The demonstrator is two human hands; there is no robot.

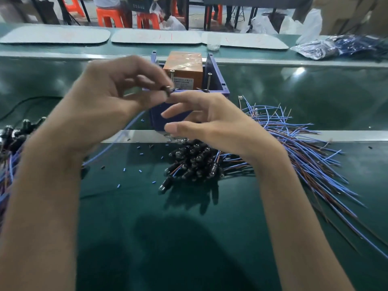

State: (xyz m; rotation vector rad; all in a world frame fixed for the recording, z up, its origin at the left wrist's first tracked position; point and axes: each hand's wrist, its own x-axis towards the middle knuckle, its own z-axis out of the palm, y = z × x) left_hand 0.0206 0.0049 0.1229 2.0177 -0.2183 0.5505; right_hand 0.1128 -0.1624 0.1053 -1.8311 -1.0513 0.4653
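- The left hand [109,95] was raised over the green bench [210,238], thumb and forefinger closed in a pinch on a small dark part [167,89].
- That part sat in the air just in front of the blue box [212,68], near its top edge.
- A blue wire [126,129] trailed down and to the left below the left hand.
- The right hand [210,120] hovered beside it, its fingers [189,97] stretched out loosely and gripping nothing; the forefinger tip reached right up to the part, though the blur hid whether they touched.
- An orange block [182,66] stood inside the box.
- Below the right hand lay a pile of black-capped leads [193,162], their blue and brown wires [304,148] fanning out to the right.
- Short blue offcuts [125,169] lay scattered on the bench.
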